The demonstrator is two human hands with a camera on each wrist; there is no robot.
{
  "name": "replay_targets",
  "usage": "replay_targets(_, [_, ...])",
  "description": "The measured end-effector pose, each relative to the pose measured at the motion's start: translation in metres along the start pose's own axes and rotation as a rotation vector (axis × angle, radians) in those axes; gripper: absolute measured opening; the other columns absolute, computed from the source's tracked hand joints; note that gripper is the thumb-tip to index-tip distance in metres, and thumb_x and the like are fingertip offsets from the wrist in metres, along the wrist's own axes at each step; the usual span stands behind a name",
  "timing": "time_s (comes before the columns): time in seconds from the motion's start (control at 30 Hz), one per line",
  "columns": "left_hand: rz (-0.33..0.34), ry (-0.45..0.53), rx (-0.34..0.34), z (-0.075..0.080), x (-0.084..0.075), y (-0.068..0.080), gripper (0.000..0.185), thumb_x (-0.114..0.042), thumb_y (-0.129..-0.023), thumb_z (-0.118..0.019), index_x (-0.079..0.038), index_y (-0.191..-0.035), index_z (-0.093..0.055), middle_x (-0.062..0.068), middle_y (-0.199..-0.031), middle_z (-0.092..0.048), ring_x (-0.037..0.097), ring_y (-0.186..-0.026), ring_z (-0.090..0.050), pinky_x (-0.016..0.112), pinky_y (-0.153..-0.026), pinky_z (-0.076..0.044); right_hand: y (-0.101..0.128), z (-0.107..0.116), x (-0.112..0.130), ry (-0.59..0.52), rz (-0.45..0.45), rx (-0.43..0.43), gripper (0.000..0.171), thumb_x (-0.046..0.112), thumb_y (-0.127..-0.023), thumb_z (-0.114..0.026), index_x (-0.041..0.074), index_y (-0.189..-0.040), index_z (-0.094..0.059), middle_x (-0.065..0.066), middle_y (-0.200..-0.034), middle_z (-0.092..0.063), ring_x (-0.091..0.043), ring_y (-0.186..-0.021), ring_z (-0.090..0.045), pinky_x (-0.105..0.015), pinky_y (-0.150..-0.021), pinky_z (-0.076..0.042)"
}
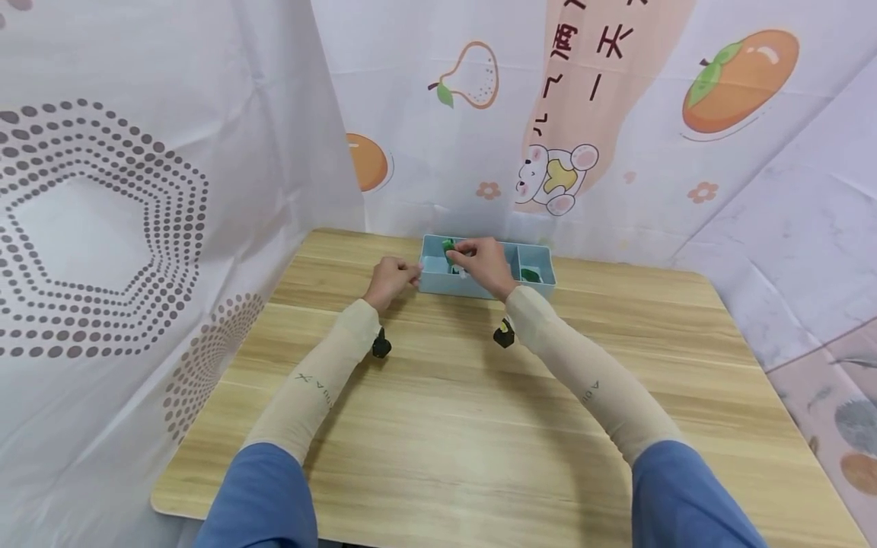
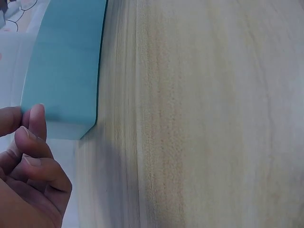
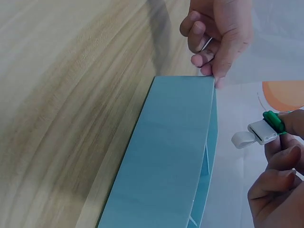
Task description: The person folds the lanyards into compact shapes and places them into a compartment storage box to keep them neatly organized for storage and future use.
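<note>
A light blue divided box [image 1: 445, 284] stands near the table's back edge. My left hand [image 1: 390, 278] pinches the rim at its left front corner between thumb and finger, as the left wrist view shows close up at the box corner [image 2: 57, 114]. Over the left part of the box, my right hand [image 1: 485, 262] pinches a small green and white piece with a white loop [image 3: 262, 131] by its green end. The loop points away from the fingers. Inside the right compartment lies a green piece [image 1: 530, 275]. My right hand hides part of the middle compartments.
The box rests on a wood-grain table [image 1: 438, 411]. Behind it hangs a white curtain [image 1: 425, 152] with printed fruit and a bear, and another patterned sheet [image 1: 103, 228] hangs at the left. Small black devices [image 1: 381, 345] sit at both wrists.
</note>
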State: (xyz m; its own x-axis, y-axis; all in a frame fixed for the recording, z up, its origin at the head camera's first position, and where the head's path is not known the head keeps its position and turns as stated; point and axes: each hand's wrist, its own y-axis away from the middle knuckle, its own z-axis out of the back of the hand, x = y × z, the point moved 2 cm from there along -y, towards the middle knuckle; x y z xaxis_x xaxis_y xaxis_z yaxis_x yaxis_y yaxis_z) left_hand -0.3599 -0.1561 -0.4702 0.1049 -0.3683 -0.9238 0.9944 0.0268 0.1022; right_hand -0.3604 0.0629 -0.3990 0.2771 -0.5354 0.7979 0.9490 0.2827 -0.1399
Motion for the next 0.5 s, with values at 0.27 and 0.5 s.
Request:
replay_targets(0.27, [0.005, -0.004, 0.015, 0.0, -0.002, -0.001, 0.03, -0.03, -0.103, -0.067, -0.002, -0.099, -0.076, 0.011, -0.087, -0.075, 0.01, -0.056, -0.045, 0.024, -0.05, -0.035, -0.018, -0.011, -0.004, -0.02, -0.034, -0.012, 0.024, 0.028, -0.1, -0.072, 0.008, -0.112, -0.079, -0.006, -0.107, -0.076, -0.023, -0.095, -0.068, -0.034, -0.075, -0.054])
replay_targets(0.5, [-0.016, -0.007, 0.007, 0.001, -0.001, 0.001, 0.028, -0.027, -0.103, -0.067, -0.002, -0.096, -0.076, 0.013, -0.086, -0.075, 0.018, -0.065, -0.052, 0.027, -0.053, -0.036, -0.029, -0.023, -0.007, -0.06, -0.092, -0.021, 0.024, 0.026, -0.099, -0.073, 0.008, -0.112, -0.079, -0.007, -0.112, -0.075, -0.029, -0.098, -0.069, -0.036, -0.077, -0.056])
